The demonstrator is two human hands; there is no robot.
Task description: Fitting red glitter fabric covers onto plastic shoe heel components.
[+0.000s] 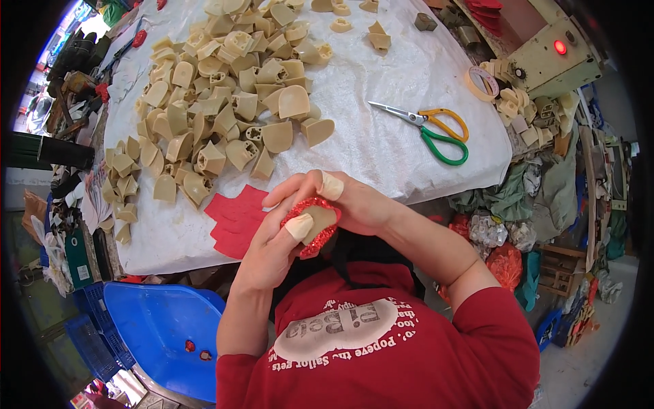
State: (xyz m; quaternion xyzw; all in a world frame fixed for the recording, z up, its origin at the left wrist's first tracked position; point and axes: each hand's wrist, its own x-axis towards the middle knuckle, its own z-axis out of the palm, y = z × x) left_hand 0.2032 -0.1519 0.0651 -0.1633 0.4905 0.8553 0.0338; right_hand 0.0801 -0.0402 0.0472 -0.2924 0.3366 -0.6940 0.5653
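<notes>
Close to my body, just off the table's near edge, both hands are around one beige shoe heel (318, 225) with red glittery covering around its rim. My left hand (268, 258) grips it from the left, its thumb, in a pale finger cot (300, 226), pressed on the heel's bare face. My right hand (361, 202) curls around the far and right side, another cot (331, 185) on one of its fingers. Its fingertips are partly hidden. Flat red cut pieces (235, 221) lie on the table left of my hands.
A large pile of bare beige heels (225, 102) covers the table's white sheet (361, 143). Scissors (429, 129) with orange and green handles lie partly open at right. A tape roll (482, 83) sits near a machine box (555, 58) with a red light. Below left stands a blue tub (160, 327).
</notes>
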